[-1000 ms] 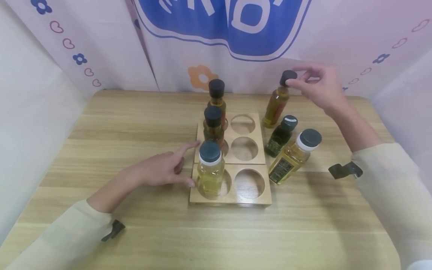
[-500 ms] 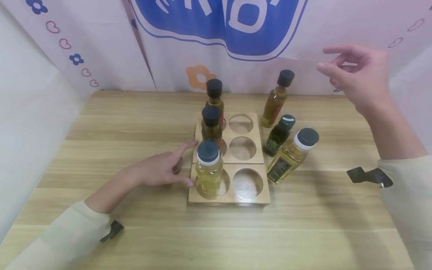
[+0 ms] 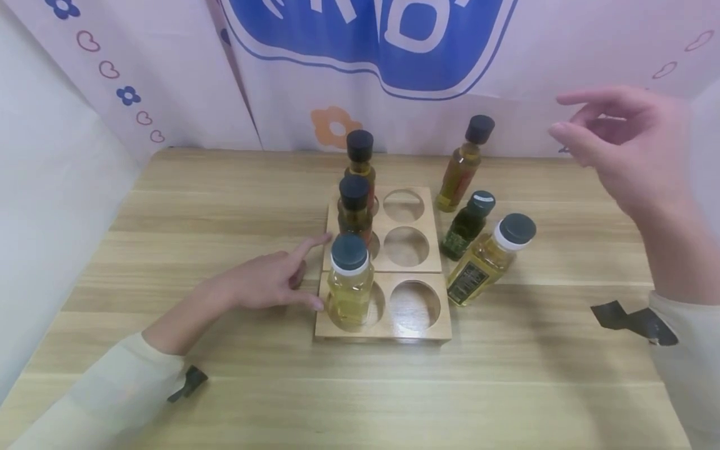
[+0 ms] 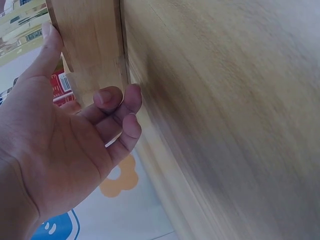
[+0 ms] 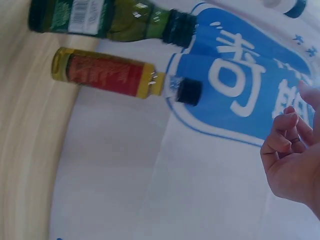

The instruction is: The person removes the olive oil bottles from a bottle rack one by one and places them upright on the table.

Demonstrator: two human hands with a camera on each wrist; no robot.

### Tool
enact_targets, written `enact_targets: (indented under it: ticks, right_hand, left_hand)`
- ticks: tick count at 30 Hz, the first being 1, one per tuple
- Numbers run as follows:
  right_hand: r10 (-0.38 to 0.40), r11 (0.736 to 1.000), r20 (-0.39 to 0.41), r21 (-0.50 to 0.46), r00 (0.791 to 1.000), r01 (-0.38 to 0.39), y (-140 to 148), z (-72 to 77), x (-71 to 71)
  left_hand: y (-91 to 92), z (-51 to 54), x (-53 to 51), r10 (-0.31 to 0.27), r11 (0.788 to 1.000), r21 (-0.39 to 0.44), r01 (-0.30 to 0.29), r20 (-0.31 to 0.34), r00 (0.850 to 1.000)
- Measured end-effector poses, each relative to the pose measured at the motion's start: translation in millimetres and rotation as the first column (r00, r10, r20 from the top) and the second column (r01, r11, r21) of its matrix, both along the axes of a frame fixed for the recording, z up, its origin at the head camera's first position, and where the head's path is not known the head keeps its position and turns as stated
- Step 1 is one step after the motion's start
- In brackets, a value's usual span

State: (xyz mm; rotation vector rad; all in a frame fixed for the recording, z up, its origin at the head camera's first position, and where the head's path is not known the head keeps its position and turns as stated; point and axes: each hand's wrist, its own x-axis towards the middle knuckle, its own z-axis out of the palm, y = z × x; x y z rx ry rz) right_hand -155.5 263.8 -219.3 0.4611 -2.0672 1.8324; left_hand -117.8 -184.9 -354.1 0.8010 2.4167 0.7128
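Observation:
A wooden rack [image 3: 384,272] with round holes holds two black-capped bottles [image 3: 355,215] and a pale oil bottle [image 3: 350,287] in its left column. The person's left hand [image 3: 270,280] touches the rack's left side with thumb and index finger; the left wrist view shows the other fingers [image 4: 131,99] loosely bent. Right of the rack stand a black-capped bottle [image 3: 461,175], a small dark green bottle [image 3: 467,228] and a square-labelled oil bottle [image 3: 485,265]. Up at the right, the right hand [image 3: 635,147] hangs in the air, holding nothing, its fingers partly bent.
The wooden table [image 3: 225,400] reaches back to a printed white curtain [image 3: 281,100] with a blue sign. White cloth [image 3: 50,162] stands at the left side. The rack's right column has holes without bottles.
The right hand has let go of the black-capped bottle's cap and moved away to the right. That bottle stands where it was. The left hand has stayed at the rack.

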Motion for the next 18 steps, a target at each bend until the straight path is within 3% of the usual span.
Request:
enact_targets:
  ticks: [1,4,8,14,17,18]
  right_hand:
    - [0.029,0.999,-0.036,-0.040,0.999,-0.030,-1,1.2,3.7]
    - [0.082,0.997,-0.139,0.014,0.987,-0.081,-5,4.4,16.0]
    - [0.168,0.971,-0.280,0.210,0.945,-0.111,-10,3.7,29.4]
    - [0.293,0.922,-0.308,0.341,0.905,-0.183,-23,0.8,51.0]
    - [0.346,0.891,-0.307,0.404,0.887,-0.207,-19,-14.7,53.0]
    - [0.383,0.885,-0.308,0.393,0.871,-0.250,-20,-20.5,53.0]
  left_hand:
    - [0.1,0.6,0.2,0.000,1.000,0.002,0.000,0.000,1.000]
    - [-0.3,2.7,0.9,0.004,1.000,0.001,-0.004,-0.001,1.000]
    - [-1.0,4.7,1.6,0.015,1.000,-0.010,-0.015,0.002,1.000]
    - [-1.5,6.3,2.1,0.017,1.000,-0.013,-0.017,0.013,1.000]
    - [-2.1,7.3,2.3,0.020,1.000,-0.013,-0.020,0.018,1.000]
    - [-2.6,7.7,2.4,0.022,1.000,-0.014,-0.021,0.020,1.000]
